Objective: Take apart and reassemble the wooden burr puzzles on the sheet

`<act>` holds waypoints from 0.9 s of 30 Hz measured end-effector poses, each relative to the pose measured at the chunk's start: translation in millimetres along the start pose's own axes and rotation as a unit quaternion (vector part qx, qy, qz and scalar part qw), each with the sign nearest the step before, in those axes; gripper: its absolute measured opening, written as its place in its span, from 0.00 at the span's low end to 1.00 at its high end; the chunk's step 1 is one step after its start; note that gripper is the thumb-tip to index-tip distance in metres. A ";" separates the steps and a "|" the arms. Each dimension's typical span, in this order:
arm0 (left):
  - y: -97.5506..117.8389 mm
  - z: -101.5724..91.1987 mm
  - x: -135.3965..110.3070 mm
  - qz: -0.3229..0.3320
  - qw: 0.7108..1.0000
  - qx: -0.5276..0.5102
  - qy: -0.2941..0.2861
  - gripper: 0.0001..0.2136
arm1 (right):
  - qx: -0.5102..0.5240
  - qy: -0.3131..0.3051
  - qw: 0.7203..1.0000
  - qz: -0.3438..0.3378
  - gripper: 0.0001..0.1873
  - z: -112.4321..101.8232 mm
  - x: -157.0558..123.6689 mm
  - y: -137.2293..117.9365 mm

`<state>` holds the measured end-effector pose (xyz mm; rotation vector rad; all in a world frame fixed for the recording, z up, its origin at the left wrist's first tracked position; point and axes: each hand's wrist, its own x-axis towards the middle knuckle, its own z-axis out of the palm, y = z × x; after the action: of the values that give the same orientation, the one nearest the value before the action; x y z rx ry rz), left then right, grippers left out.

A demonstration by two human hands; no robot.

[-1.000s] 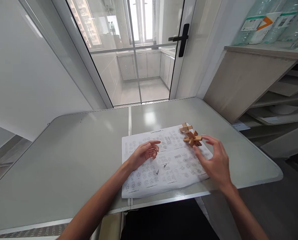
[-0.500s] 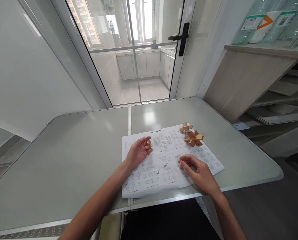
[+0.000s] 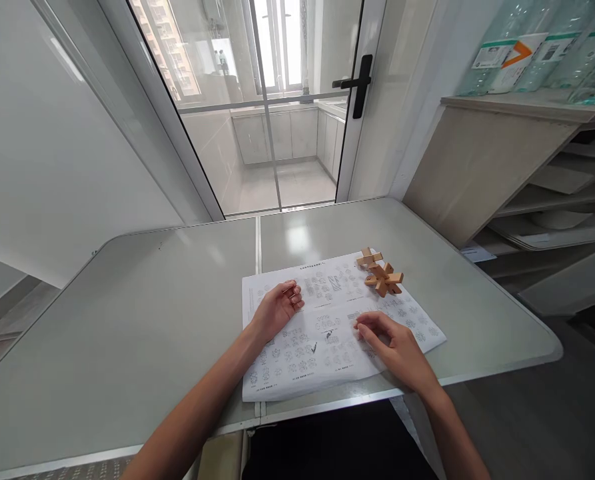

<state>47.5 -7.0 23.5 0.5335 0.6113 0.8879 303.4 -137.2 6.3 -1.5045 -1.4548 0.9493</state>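
Observation:
A large sheet of white paper (image 3: 302, 373), printed with rows of small line drawings, lies on the table. My left hand (image 3: 278, 309) rests on its left part, palm turned inward, fingers loosely bent and apart, with nothing in it. Over the right part lies my right hand (image 3: 394, 347), its thumb and fingertips brought together near the paper; I see nothing between them. Beyond that hand, at the sheet's upper right edge, sits a star-shaped wooden interlocking puzzle (image 3: 384, 280). A smaller wooden puzzle (image 3: 368, 258) stands just behind it. Neither hand touches the puzzles.
The grey-green table (image 3: 152, 333) has a pale seam running across it. Behind it stands a glazed door with a black handle (image 3: 361, 87). At the right is a wooden shelf unit (image 3: 437, 160) with several large plastic bottles (image 3: 522, 63) on top.
My left hand's fingers have curled in slightly. The right hand and the puzzles stay in place; the whole view has shifted a little with the camera.

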 end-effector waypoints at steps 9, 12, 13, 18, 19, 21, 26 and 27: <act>-1.0 -1.4 1.4 0.000 1.000 0.000 -0.001 0.07 | 0.009 -0.007 1.000 0.008 0.19 -1.1 0.6 -1.3; -0.5 -0.3 0.9 0.000 1.000 0.000 0.002 0.07 | 0.009 -0.006 1.000 0.009 0.19 -0.6 0.4 -1.3; -0.3 0.1 0.7 -0.001 1.000 0.001 0.001 0.07 | 0.008 -0.005 1.000 0.008 0.19 -0.5 0.2 -1.0; 1.1 1.8 -0.9 -0.004 1.000 0.007 0.002 0.07 | 0.000 0.000 1.000 0.004 0.19 0.1 0.2 2.4; 1.3 2.0 -1.2 -0.003 1.000 0.008 0.002 0.07 | 0.002 0.000 1.000 0.005 0.19 0.1 0.5 3.2; 1.3 2.2 -1.4 -0.002 1.000 0.010 0.001 0.07 | 0.005 -0.001 1.000 0.009 0.18 0.1 0.9 4.5; 0.4 1.2 -0.5 0.000 1.000 0.010 -0.004 0.07 | 0.002 0.000 1.000 0.014 0.18 -0.4 0.9 4.9; 0.2 0.9 -0.2 0.000 1.000 0.009 -0.005 0.07 | 0.002 0.000 1.000 0.014 0.18 -0.5 0.8 4.7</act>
<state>47.9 -7.2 24.3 0.5542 0.6115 0.8788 305.7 -136.4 2.2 -1.5247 -1.4349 0.9693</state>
